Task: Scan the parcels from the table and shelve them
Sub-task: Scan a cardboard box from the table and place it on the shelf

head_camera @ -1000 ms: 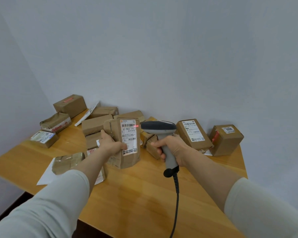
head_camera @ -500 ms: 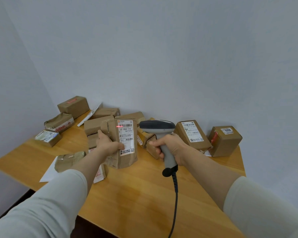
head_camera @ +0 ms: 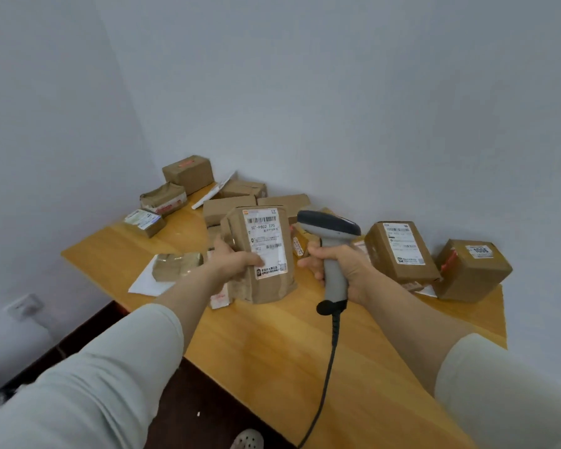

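Parcel (head_camera: 268, 280) held upright, barcode uncovered, likely for reading; left hand (head_camera: 235, 264) grip closed on its side. Right hand (head_camera: 345, 270) grip wraps the scanner (head_camera: 329, 226) handle, head pointing toward the label.

A: The parcel (head_camera: 272, 290) at centre is brown, its white label (head_camera: 266, 241) printed with black bars and an orange corner mark.
B: And the scanner (head_camera: 329, 226)?
A: Dark grey head, light grey handle, black cord (head_camera: 329, 364).
B: The table (head_camera: 272, 345)?
A: Honey-yellow wood. The box (head_camera: 470, 277) at far right is brown with red tape. The wall (head_camera: 337, 92) is pale grey-blue, the sleeves (head_camera: 110, 393) pale grey-green, and the floor (head_camera: 208, 400) at the bottom dark brown.
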{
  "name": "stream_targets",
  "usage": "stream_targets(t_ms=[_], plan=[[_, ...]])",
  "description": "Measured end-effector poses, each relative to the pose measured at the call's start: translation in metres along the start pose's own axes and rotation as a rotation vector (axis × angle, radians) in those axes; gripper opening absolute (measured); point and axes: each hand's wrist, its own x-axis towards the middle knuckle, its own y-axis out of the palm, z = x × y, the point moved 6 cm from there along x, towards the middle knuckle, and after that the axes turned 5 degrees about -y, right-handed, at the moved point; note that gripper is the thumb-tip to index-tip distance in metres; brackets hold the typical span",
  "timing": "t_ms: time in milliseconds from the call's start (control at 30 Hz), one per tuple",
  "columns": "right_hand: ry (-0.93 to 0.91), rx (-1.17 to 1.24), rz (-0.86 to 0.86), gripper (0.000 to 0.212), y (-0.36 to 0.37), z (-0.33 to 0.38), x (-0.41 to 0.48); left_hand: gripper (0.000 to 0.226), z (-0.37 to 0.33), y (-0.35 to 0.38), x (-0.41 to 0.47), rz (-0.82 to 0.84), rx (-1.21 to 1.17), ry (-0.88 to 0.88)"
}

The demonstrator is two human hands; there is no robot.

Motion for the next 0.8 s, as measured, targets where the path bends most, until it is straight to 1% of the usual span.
stream_targets(t_ms=[100,167,267,367,467,533,633,733,800], plan=[[-0.010,0.024,-0.067,0.026,0.012,-0.022,0.007,0.070,0.027,-0.013,-0.014,0.025,-0.172,-0.053],[0.010,0.036,-0.094,0.033,0.024,-0.041,0.006,0.067,0.048,-0.023,-0.022,0.056,-0.235,-0.083],[0.079,-0.002,-0.050,0.041,0.046,-0.066,-0.005,0.067,0.075,-0.040,-0.032,0.075,-0.294,-0.104],[0.095,-0.089,0.017,0.032,0.075,-0.076,-0.023,0.056,0.094,-0.057,-0.046,0.108,-0.360,-0.111],[0.131,-0.118,0.112,0.023,0.111,-0.081,-0.041,0.057,0.112,-0.083,-0.065,0.119,-0.426,-0.089],[0.148,-0.106,0.191,0.023,0.145,-0.090,-0.054,0.059,0.130,-0.115,-0.086,0.121,-0.482,-0.056],[0.188,-0.137,0.331,0.030,0.220,-0.120,-0.084,0.067,0.176,-0.185,-0.135,0.053,-0.541,-0.036],[0.243,-0.229,0.449,0.036,0.311,-0.169,-0.134,0.062,0.244,-0.270,-0.198,-0.100,-0.577,-0.068],[0.268,-0.278,0.522,0.039,0.372,-0.205,-0.177,0.050,0.292,-0.321,-0.246,-0.190,-0.600,-0.119]])
